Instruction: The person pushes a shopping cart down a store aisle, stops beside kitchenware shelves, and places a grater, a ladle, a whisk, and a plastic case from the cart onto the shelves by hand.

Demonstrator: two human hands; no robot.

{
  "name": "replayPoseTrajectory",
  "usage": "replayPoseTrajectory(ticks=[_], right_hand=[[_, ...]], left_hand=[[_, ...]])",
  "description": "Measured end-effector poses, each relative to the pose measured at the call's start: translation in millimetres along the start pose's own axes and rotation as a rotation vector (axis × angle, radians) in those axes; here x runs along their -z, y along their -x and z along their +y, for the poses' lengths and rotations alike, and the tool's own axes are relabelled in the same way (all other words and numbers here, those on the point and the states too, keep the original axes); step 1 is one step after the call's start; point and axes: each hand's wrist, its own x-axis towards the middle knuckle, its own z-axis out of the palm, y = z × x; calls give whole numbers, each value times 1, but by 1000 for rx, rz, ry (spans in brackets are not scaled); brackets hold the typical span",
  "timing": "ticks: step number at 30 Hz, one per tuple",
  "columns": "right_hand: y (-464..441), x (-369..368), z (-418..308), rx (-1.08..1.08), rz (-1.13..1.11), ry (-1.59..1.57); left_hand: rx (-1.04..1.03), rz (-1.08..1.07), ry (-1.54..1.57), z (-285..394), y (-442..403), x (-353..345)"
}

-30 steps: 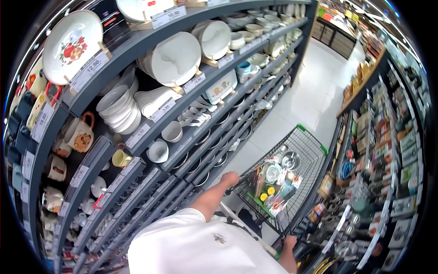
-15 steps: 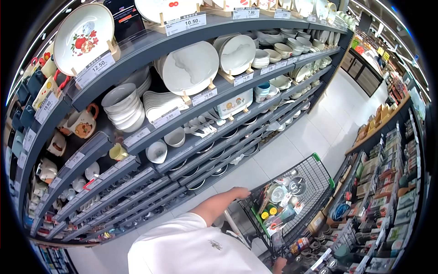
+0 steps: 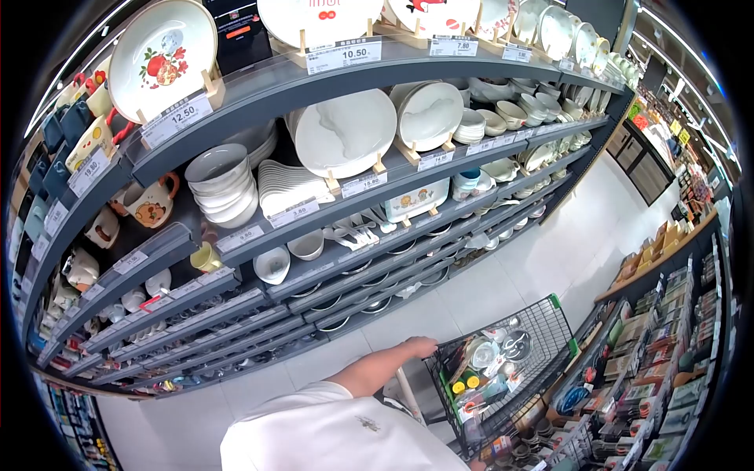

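My left hand (image 3: 422, 346) is closed around the near left end of the handle of a shopping cart (image 3: 542, 322), with the arm stretched forward. Just a sliver of my right hand (image 3: 477, 465) shows at the bottom edge, close to the cart's near right corner; its fingers are hidden. Inside the wire basket lie several goods, among them a clear round container (image 3: 482, 355), a glass-like bowl (image 3: 516, 345) and yellow-topped items (image 3: 465, 381).
Left of the cart runs a long shelf (image 3: 275, 90) of plates, bowls and mugs with price tags. On the right, close to the cart, stands a rack (image 3: 628, 369) of packaged kitchenware. Tiled floor (image 3: 503, 282) stretches ahead between them toward a dark cabinet (image 3: 640, 161).
The view has shifted a little, so shelves and cart sit slightly further right in it. My right hand has slipped mostly below the bottom edge. My left hand keeps its hold on the handle.
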Motion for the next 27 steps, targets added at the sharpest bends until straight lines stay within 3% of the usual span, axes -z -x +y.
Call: replayPoseTrajectory(ticks=[15, 27], right_hand=[[17, -19, -32, -28, 2, 15], [28, -37, -56, -17, -23, 58]], left_hand=[[37, -12, -44, -30, -12, 37], [37, 99, -41, -65, 0, 67]])
